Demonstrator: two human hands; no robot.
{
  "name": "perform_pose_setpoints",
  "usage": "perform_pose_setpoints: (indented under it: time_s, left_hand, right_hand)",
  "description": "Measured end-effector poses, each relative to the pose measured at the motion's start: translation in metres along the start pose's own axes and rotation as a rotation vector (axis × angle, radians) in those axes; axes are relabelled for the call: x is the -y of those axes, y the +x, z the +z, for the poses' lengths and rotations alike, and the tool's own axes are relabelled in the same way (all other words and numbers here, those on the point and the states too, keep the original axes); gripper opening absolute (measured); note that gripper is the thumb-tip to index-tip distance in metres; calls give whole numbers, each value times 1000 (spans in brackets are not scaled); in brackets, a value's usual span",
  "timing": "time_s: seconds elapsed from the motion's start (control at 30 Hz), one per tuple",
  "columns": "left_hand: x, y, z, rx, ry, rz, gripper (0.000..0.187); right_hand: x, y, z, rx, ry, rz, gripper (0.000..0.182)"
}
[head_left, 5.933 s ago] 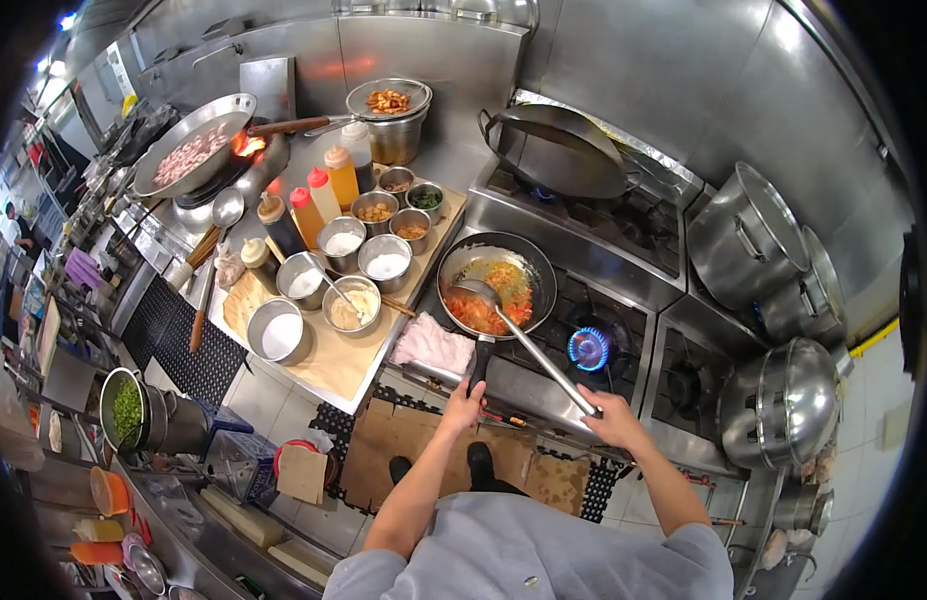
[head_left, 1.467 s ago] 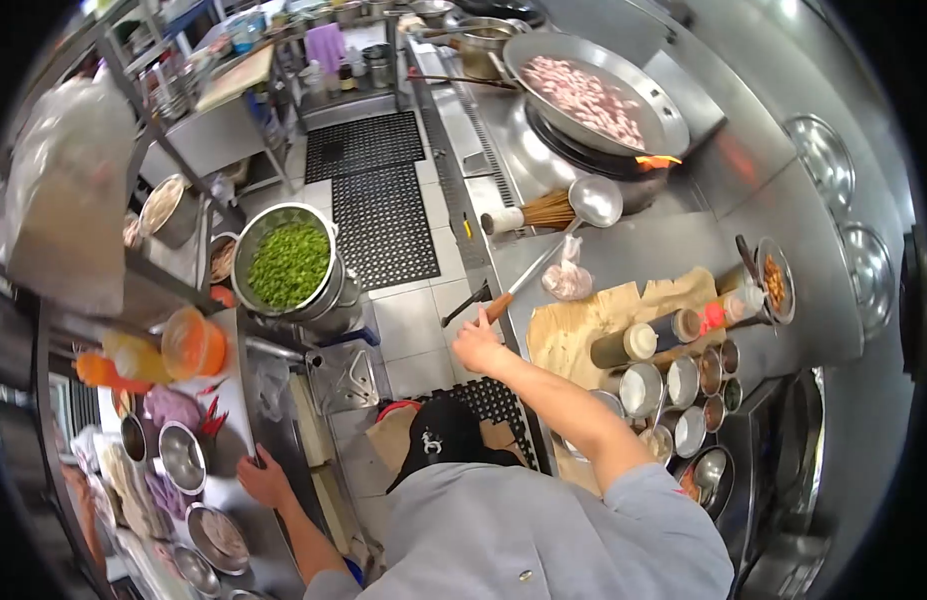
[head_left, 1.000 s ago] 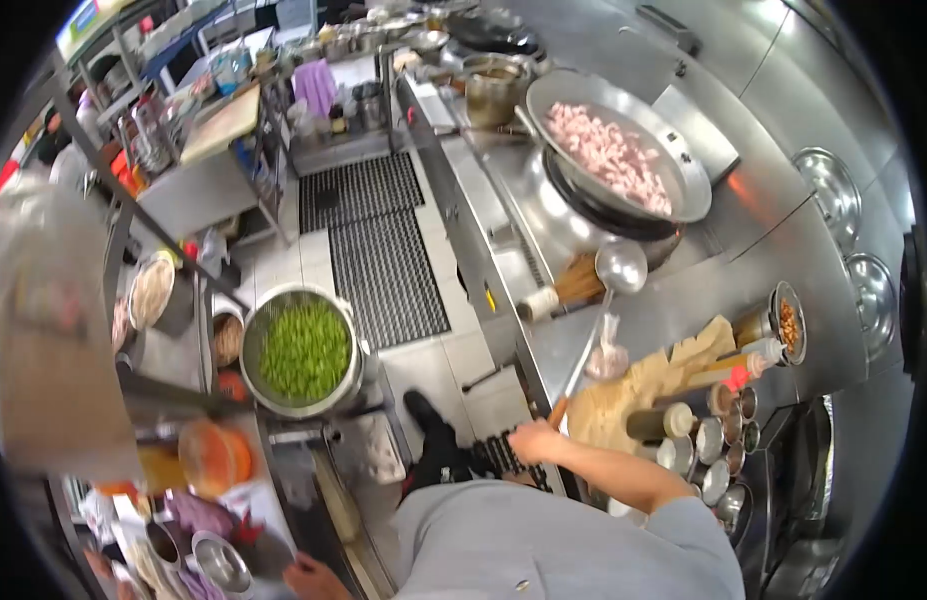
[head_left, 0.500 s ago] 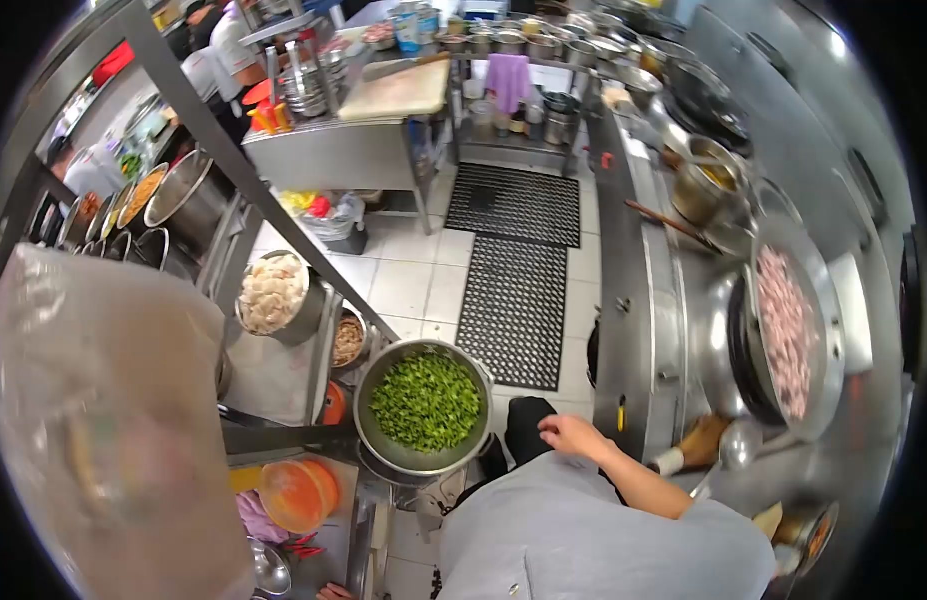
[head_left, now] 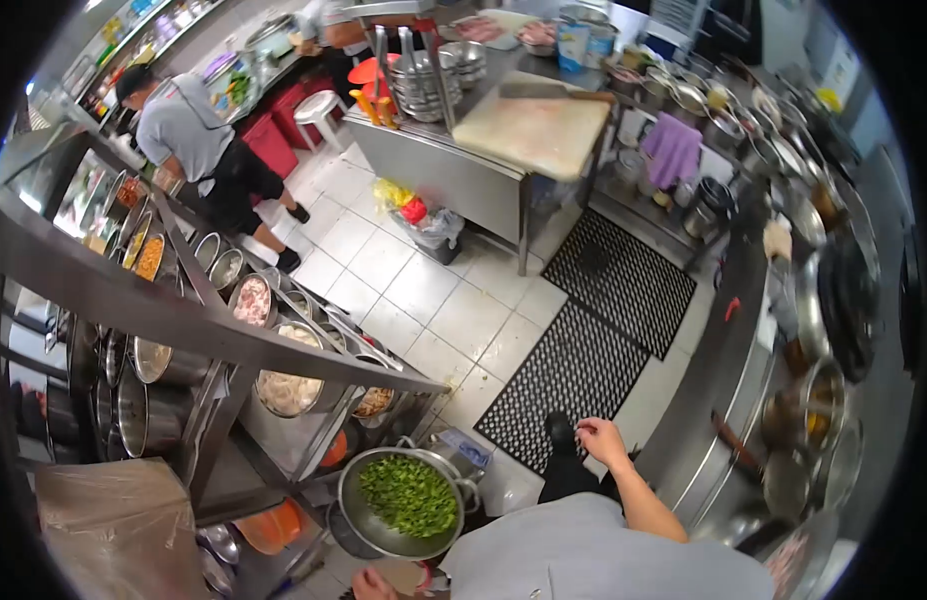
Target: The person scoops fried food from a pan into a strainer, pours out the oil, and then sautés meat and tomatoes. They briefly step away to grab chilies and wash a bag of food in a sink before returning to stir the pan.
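At the right of the worker's grey-shirted body, my right hand (head_left: pixel 600 440) hangs in the air over the black floor mat (head_left: pixel 568 385), its fingers loosely bent and slightly apart, holding nothing visible. My left hand (head_left: pixel 371 584) shows only in part at the bottom edge, just below a large metal pot; its fingers are too cut off to read. Chopped green leaves (head_left: pixel 408 495) fill the pot (head_left: pixel 353 508), which stands beside the metal rack. One black shoe (head_left: pixel 560 432) is on the mat.
A metal rack post (head_left: pixel 233 335) crosses the left side, with food containers behind it. A person (head_left: pixel 198 150) in grey stands beyond. A cutting board (head_left: pixel 533 125) lies on the steel table (head_left: pixel 438 175). The right counter (head_left: pixel 708 420) carries pots and pans.
The view has turned left and tilted, bringing the other person fully into sight. My left hand shows more, near the pot. A foot now rests on the mat.
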State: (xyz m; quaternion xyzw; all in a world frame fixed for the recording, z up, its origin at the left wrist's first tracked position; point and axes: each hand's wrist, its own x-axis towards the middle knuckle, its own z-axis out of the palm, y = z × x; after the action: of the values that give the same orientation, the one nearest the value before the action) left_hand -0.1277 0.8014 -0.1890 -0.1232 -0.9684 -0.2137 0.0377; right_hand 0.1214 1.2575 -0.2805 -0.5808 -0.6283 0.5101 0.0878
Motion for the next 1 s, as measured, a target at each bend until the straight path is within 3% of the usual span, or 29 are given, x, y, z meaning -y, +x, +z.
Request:
perform_pose_setpoints:
  time_s: [0.1, 0.17, 0.23, 0.53, 0.63, 0.7, 0.93, 1.0]
  left_hand:
    - [-132, 31, 22, 163, -123, 182, 12]
    - [-189, 44, 44, 91, -176, 169, 11]
    - [-225, 49, 54, 180, -266, 272, 12]
    - [-286, 48, 90, 95, -416, -25, 13]
    - [-319, 92, 98, 127, -523, -83, 14]
    - [-343, 105, 92, 226, -639, -188, 24]
    - [-369, 161, 124, 106, -685, -360, 19]
    - [-378, 173, 135, 79, -675, -460, 19]
  right_hand:
    - [32, 67, -39, -39, -7, -166, 26]
    - [110, 102, -67, -86, -25, -267, 26]
    - [176, 139, -72, -74, 48, -502, 24]
    - [519, 141, -11, 369, 168, -1266, 25]
    - [602, 132, 18, 471, 154, -1418, 26]
    - [632, 133, 37, 529, 109, -1506, 26]
    - [790, 152, 151, 703, 57, -1763, 28]
    - [830, 151, 188, 612, 2, -1976, 26]
